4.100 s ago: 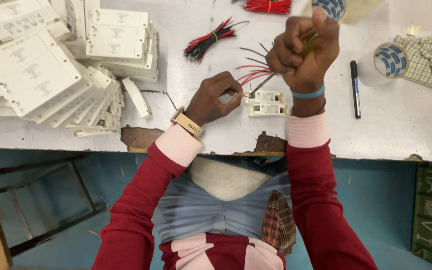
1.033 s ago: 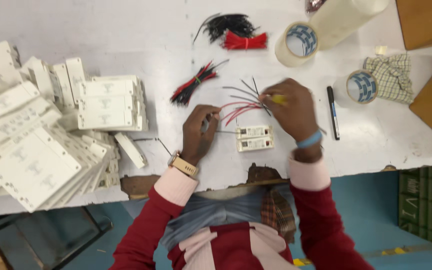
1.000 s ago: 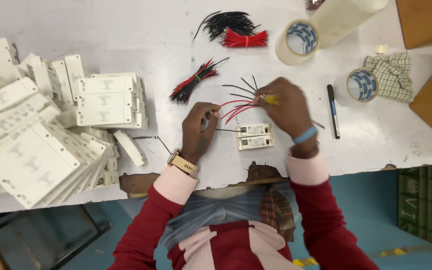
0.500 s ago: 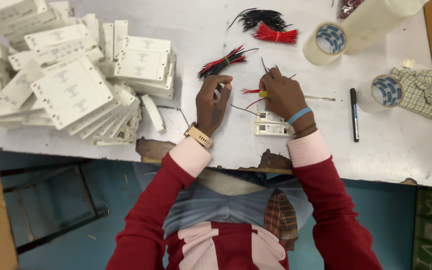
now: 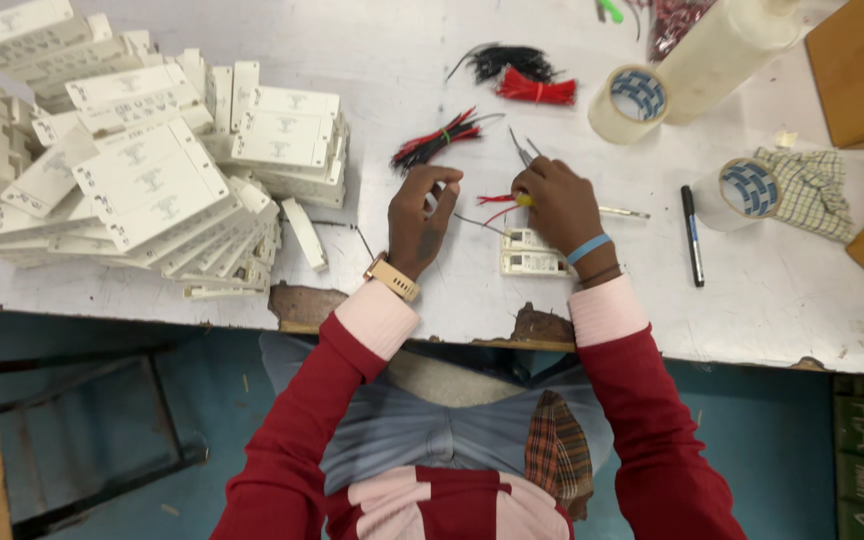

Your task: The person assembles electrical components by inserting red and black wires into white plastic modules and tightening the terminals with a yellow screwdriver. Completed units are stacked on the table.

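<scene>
My left hand [image 5: 422, 218] rests on the white table [image 5: 782, 300], its fingers curled around a small white piece with a thin wire trailing right. My right hand [image 5: 557, 205] grips a yellow-handled tool and a few red wires [image 5: 493, 200] that stick out to the left of it. Just below the right hand lie two small white terminal blocks [image 5: 532, 253], side by side. A bundle of red and black wires [image 5: 437, 140] lies beyond my left hand.
A large heap of white plastic boxes [image 5: 142, 170] fills the table's left. Farther back lie black and red wire bundles [image 5: 524, 75], two tape rolls [image 5: 630, 100], a black marker [image 5: 692, 248], a checked cloth [image 5: 802, 190] and a clear bottle [image 5: 727, 45]. The table's front edge is chipped.
My right hand came down from a raised fist with wires to the table by the terminal blocks. The fanned wires are now gathered under it; my left hand stays close beside.
</scene>
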